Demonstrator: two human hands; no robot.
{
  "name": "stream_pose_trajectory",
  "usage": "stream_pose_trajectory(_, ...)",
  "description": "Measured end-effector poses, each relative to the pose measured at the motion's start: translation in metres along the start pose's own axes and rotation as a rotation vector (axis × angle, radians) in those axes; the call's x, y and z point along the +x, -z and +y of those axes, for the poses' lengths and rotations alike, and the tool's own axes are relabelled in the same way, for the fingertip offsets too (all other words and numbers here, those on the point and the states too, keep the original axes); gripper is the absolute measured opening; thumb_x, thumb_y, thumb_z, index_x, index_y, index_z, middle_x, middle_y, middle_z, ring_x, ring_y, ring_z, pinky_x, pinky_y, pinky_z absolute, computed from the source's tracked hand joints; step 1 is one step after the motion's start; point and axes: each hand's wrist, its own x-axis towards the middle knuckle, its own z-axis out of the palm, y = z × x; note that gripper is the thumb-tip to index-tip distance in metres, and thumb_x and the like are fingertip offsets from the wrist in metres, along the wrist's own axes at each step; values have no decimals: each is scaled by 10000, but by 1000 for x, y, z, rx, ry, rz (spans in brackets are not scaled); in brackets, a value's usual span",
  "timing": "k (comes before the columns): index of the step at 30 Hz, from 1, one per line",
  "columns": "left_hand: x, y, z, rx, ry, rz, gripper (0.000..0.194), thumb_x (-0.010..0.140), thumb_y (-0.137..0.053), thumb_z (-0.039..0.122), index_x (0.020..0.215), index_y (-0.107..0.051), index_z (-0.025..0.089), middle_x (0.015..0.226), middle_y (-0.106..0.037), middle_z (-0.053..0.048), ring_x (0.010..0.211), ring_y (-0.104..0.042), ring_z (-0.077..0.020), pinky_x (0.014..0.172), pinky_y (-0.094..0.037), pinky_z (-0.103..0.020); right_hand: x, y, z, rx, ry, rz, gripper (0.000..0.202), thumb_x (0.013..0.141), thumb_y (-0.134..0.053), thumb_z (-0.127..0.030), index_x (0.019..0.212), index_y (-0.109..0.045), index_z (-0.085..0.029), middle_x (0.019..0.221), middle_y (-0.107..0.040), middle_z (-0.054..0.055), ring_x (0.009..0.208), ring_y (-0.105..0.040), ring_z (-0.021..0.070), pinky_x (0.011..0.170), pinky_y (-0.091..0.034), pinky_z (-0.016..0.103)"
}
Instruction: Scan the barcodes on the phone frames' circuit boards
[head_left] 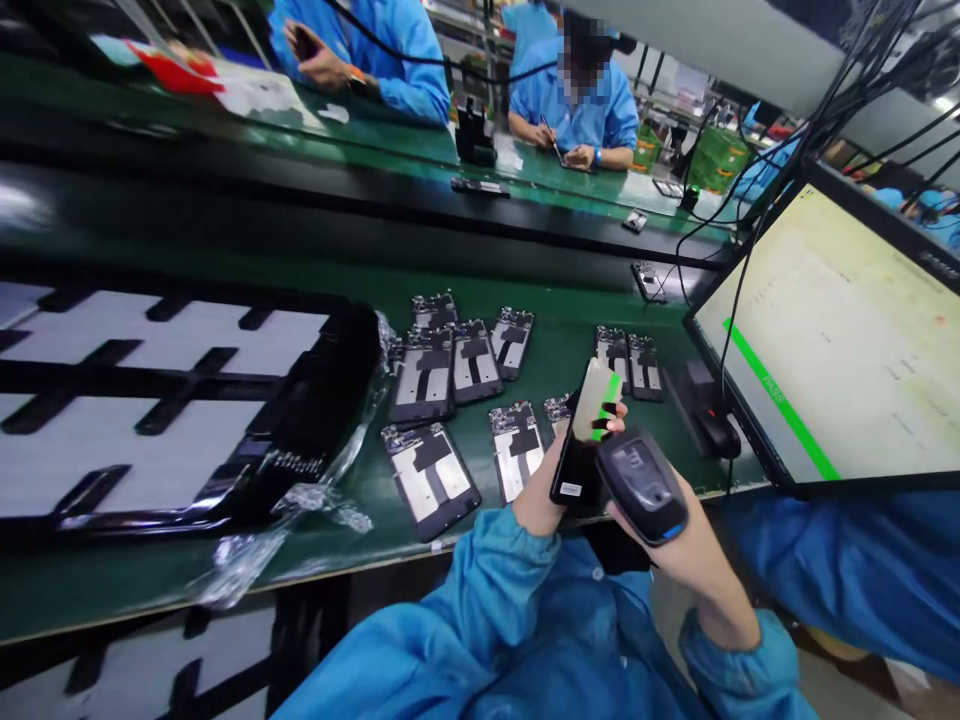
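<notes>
My left hand (616, 418) is wrapped around a black smartphone (581, 455) from behind, its fingertips showing at the right edge. The phone is tilted, with a small white label (571, 490) near its lower end. A green bar reflects in its glossy face. My right hand (673, 555) grips a dark handheld barcode scanner (643, 485), which hides most of the fingers. The scanner's head is beside the phone's right edge; I cannot tell whether they touch. Behind the phone, an opened phone with bare circuitry (557, 412) is partly covered.
Several opened phones (431, 480) lie on the green bench (360, 545). A black tray (300, 420) with plastic wrap fills the left. At right stand a monitor (847, 330) showing a green PASS bar and a black stand (701, 410). Co-workers (577, 110) sit beyond a dark conveyor (300, 225).
</notes>
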Motion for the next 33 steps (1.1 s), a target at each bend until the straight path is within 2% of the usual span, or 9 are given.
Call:
stream_pose_trajectory(3,6,-7,-2,-230,86,-69,318,902,-599,232,1210,-599,154,845,-560,-34,588,-482,-59,491,-423,-154,-29,24,-2,138,-224,-287,248,808,-755,-360,977,-673,-198,786,-747,48,644,-695,199,680,-592,342)
stream_pose_trajectory(5,10,-8,-2,-368,105,-92,332,923,-534,145,1251,-583,167,848,-542,-22,573,-461,-38,473,-399,-121,-38,30,2,228,-327,-453,227,809,-750,-401,846,-677,-190,666,-698,18,518,-629,154,587,-559,306)
stream_pose_trajectory(10,22,1,-1,-236,100,-42,235,914,-567,185,1142,-628,178,774,-527,18,563,-480,-33,533,-452,-136,-37,33,21,435,-354,-484,308,816,-743,-448,769,-661,-155,555,-580,-29,455,-529,99,557,-502,261)
stream_pose_trajectory(12,26,3,-2,-33,40,41,216,850,-685,283,1023,-654,157,756,-565,17,589,-526,-60,604,-503,-194,-37,37,22,426,-304,-416,291,829,-731,-432,882,-682,-150,720,-678,32,529,-601,126,584,-531,283)
stream_pose_trajectory(14,28,1,-3,221,-125,159,310,770,-770,362,965,-664,146,809,-644,-11,688,-599,-106,705,-524,-240,-36,40,17,283,-261,-253,258,826,-736,-357,986,-690,-160,875,-730,81,658,-672,179,655,-567,323)
stream_pose_trajectory(16,29,-4,-4,487,-340,260,363,748,-781,391,994,-672,147,941,-706,-46,850,-644,-152,811,-511,-260,-33,38,10,84,-214,-93,217,778,-753,-233,976,-693,-166,858,-741,70,733,-684,216,696,-571,338)
stream_pose_trajectory(19,27,-12,-5,790,-531,346,339,780,-738,393,1005,-671,149,980,-724,-58,894,-653,-173,816,-499,-267,-20,27,5,-86,-132,-19,206,721,-709,-102,918,-683,-156,819,-730,34,767,-664,220,706,-544,313)
stream_pose_trajectory(26,25,-19,-5,912,-565,405,273,795,-706,370,942,-641,149,876,-711,-44,799,-650,-166,732,-498,-258,1,8,17,-109,-124,33,243,733,-686,-120,974,-669,-143,898,-735,47,804,-666,222,716,-522,296)
stream_pose_trajectory(33,33,-8,-3,908,-556,422,337,807,-694,445,954,-631,149,886,-695,-52,806,-626,-174,743,-480,-263,0,6,22,-103,-139,7,167,744,-662,-115,905,-648,-159,809,-696,9,735,-618,182,668,-498,265)
